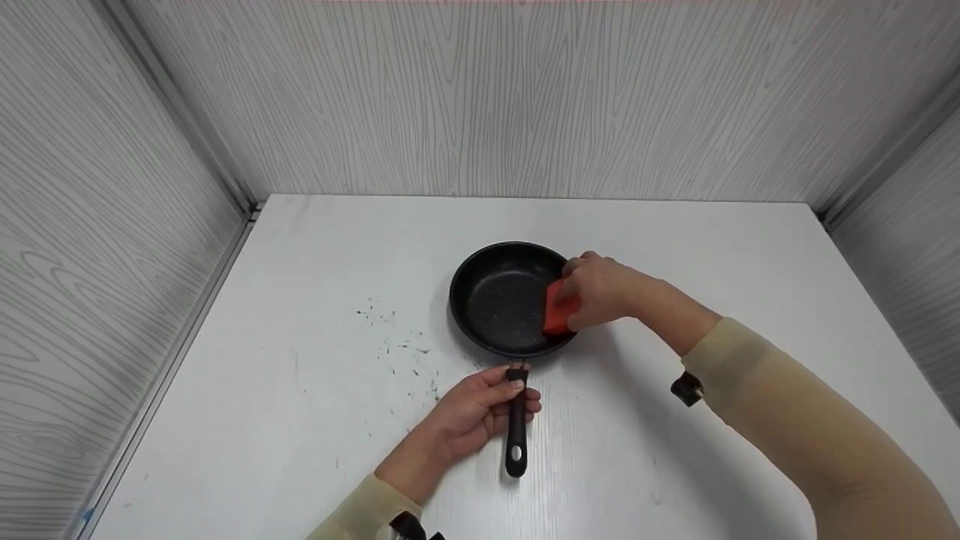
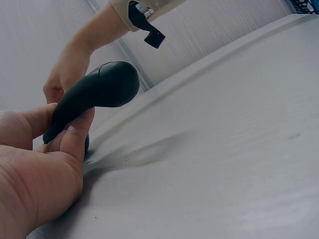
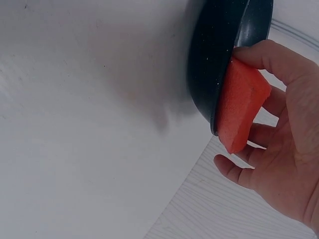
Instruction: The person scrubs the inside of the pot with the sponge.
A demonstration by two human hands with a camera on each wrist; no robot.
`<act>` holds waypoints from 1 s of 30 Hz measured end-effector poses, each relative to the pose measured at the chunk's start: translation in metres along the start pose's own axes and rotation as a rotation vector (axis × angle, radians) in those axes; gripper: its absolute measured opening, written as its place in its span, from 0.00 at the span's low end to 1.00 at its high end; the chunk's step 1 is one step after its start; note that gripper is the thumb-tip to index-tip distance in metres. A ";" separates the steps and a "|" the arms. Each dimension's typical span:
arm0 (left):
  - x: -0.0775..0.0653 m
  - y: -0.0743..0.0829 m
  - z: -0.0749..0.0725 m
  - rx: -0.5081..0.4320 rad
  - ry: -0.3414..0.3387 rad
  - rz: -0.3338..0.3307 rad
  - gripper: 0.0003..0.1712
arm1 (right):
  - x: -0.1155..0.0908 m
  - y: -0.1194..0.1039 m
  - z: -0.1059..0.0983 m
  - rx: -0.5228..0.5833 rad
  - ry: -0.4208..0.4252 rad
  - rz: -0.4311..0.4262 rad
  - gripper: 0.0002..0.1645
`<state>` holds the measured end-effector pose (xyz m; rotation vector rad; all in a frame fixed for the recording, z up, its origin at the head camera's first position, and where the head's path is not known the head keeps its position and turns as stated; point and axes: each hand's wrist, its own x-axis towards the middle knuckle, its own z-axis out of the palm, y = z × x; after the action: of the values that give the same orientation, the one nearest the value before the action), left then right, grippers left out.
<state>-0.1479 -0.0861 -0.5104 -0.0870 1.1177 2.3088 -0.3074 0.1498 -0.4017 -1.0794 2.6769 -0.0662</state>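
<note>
A black frying pan (image 1: 502,300) is near the middle of the white table, its handle (image 1: 517,435) pointing toward me. My left hand (image 1: 480,409) grips that handle close to the pan, thumb on top and fingers beneath; the left wrist view shows the handle's rounded end (image 2: 119,83) sticking out past the hand. With my right hand (image 1: 604,289) I hold a red sponge (image 1: 559,309) against the inner right side of the pan. In the right wrist view the sponge (image 3: 241,104) is pinched between thumb and fingers and bulges over the rim.
Small dark crumbs (image 1: 405,346) are scattered on the white table (image 1: 315,255) left of the pan. Wood-grain panels rise behind the table (image 1: 480,97) and along both sides. Dark clips (image 1: 687,388) are on the sleeves.
</note>
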 end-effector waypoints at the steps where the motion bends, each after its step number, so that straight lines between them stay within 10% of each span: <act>1: 0.000 0.000 0.000 -0.002 0.000 0.000 0.28 | 0.000 0.000 0.000 0.001 -0.001 -0.002 0.22; 30: 0.000 0.000 0.001 0.000 -0.004 -0.004 0.27 | -0.002 -0.003 0.001 0.071 -0.053 0.014 0.22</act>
<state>-0.1480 -0.0855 -0.5099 -0.0842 1.1149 2.3039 -0.3040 0.1487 -0.4019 -1.0267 2.6138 -0.1266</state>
